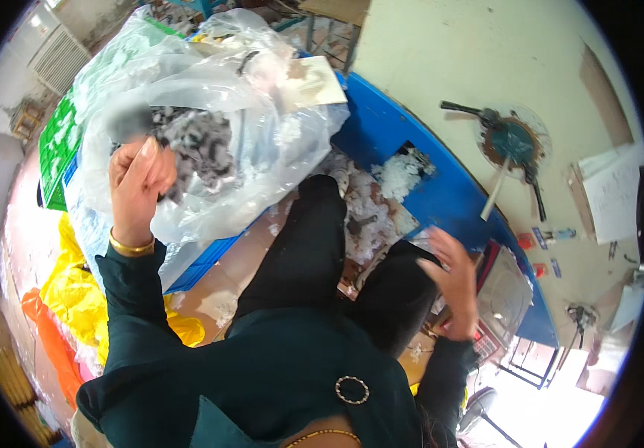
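Note:
My left hand is raised over a large clear plastic bag, with thumb and fingers pinched together. Right by its fingertips is a grey fluffy ball, smeared by motion; how the fingers grip it does not show clearly. Many dark and light grey fluffy pieces lie inside the bag. My right hand hangs beside my right knee, fingers apart, with nothing visible in it. White fluff is heaped between my knees and the blue panel of the table.
On the pale table at right stand a round dish with brushes and sticks, and some papers. A blue crate and green sacking show around the bag. Yellow bags and an orange one lie at left.

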### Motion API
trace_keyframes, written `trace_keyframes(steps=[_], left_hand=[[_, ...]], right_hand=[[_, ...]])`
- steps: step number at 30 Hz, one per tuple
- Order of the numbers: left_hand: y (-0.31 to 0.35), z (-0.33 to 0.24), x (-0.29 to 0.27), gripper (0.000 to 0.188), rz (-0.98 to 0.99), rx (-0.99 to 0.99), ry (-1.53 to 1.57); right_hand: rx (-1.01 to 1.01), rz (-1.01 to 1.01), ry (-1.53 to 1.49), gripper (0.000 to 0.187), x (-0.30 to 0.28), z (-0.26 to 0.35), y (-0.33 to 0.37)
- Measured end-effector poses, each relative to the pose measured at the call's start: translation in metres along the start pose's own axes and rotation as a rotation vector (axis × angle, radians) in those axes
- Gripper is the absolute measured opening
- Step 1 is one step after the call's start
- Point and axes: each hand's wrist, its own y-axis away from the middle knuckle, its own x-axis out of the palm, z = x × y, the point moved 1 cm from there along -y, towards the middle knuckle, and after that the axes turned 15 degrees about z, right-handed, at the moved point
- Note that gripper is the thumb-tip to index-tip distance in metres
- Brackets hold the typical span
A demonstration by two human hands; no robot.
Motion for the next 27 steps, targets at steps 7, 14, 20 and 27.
trace_keyframes(steps=[7,14,20,27], left_hand=[[-0.02,0.019,0.123,0.047,0.54,-0.106,0.408],[-0.011,0.072,0.195,0.021,1.322,-0.089,0.25],[0.001,0.169,0.219,0.065,0.69,-0.35,0.711],[-0.041,0.139,0.251,0.047,0.631,-0.538,0.968]], right_hand=[[-0.526,0.173,-0.361,0.062,0.1,0.088,-0.072],[-0.465,-0.178,-0.604,0.031,0.064,0.009,-0.033],[-0.552,0.029,-1.208,0.035,0.082,-0.021,-0.011],[0.263,-0.128,0.417,0.024,0.03,-0.022,0.02]])
